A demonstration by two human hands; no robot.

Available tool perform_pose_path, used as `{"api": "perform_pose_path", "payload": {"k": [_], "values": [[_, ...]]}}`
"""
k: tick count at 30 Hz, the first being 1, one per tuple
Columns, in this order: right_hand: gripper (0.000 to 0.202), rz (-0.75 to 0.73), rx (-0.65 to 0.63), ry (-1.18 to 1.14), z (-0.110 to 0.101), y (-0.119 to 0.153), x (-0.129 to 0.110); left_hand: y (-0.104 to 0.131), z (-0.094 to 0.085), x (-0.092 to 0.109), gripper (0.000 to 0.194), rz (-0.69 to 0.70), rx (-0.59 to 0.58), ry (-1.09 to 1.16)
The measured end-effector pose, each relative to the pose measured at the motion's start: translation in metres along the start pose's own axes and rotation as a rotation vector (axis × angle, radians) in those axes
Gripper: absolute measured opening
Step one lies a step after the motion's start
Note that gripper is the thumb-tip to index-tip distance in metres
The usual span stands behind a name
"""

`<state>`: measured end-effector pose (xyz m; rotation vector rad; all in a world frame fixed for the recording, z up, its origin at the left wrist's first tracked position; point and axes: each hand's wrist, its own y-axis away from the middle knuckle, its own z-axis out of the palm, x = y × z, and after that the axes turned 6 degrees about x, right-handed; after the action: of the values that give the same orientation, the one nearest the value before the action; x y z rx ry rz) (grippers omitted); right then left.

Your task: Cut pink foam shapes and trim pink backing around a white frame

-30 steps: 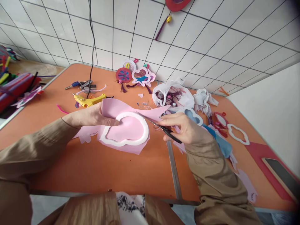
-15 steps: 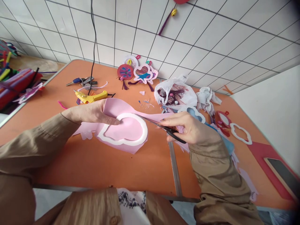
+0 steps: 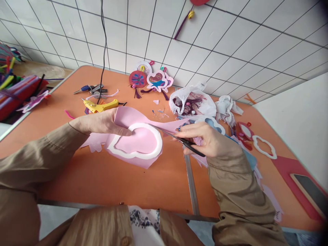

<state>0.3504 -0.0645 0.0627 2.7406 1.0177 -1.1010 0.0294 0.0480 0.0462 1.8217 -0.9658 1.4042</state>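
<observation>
Left hand (image 3: 106, 124): pinching the pink sheet (image 3: 130, 114), ten o'clock from the white frame (image 3: 159, 140).
Right hand (image 3: 208, 138): gripping scissors (image 3: 191, 147), three o'clock from it.
Plastic bag (image 3: 208, 105): lying at two o'clock.

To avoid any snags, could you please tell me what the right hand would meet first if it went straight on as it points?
Probably the pink sheet: the scissors in the right hand point at it, though the exact depth is unclear.
</observation>
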Motion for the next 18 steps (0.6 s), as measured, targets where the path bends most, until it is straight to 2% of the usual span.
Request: {"api": "perform_pose_path", "payload": {"k": [7,13,18], "values": [[0.033,0.005,0.036,-0.057,0.009,-0.002,0.005,0.000,0.005,0.006,0.025,-0.040,-0.012,0.008],[0.032,-0.031,0.045,-0.039,0.013,-0.003,0.005,0.001,0.008,0.010,0.033,-0.066,-0.023,0.036],[0.031,-0.016,0.029,0.028,0.011,-0.004,0.002,0.001,0.004,0.005,0.033,-0.066,-0.029,0.000]]}}
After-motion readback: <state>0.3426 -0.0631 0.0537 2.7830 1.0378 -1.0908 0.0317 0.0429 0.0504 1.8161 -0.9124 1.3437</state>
